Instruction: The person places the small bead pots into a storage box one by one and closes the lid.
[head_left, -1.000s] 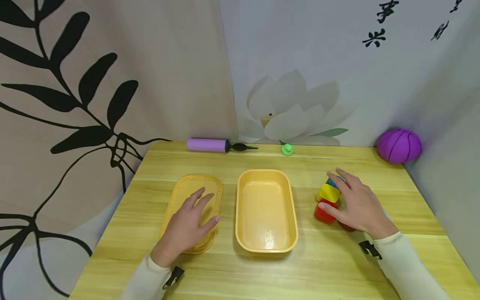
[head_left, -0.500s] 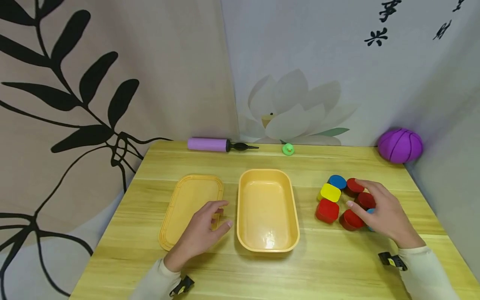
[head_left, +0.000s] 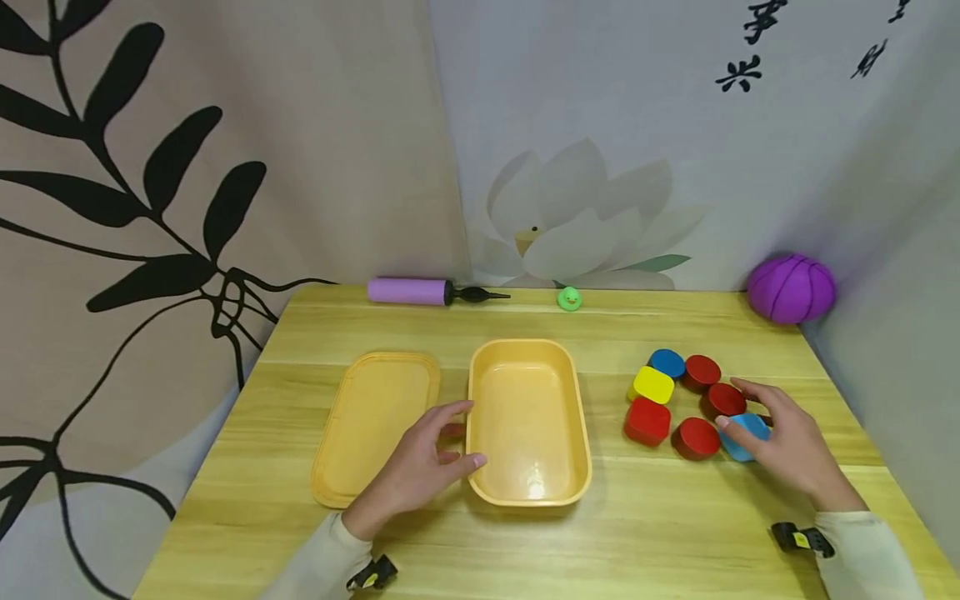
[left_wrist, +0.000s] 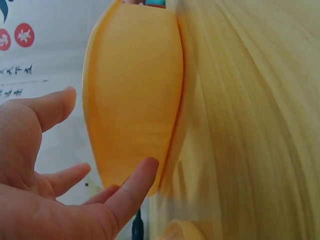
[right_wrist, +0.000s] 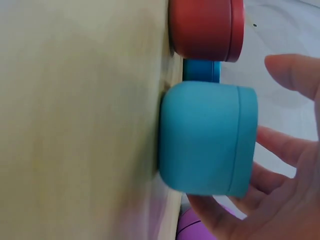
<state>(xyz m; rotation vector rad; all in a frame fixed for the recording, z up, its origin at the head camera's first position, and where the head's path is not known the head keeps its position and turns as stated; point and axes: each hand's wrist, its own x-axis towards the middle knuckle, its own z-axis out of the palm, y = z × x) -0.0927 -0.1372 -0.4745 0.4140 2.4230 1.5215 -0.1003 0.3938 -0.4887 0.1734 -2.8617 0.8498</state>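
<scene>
- Your left hand is nearest you, by the left side of the box. Its fingers are loose and hold nothing. I can't tell if they touch the rim, so go soft there or the box may slide.
- Your right hand is open, its fingers spread about the light blue tub. I can't tell if any finger touches it.
- That tub stands on the table, right of the box. For a good hold, I'd squeeze its fat sides with thumb and fingers, not only its top, which might come off.
- 1 round red tub is just beside it. Go straight up, if you lift, so you don't bump it.
- The lid lies flat, left of the box.
- Mind your fingertips near the next red tub; they could knock it.
- Farther off, the yellow tub and dark blue tub look safe from your hands.
- At the back, the duck and ball are well out of your way.
</scene>
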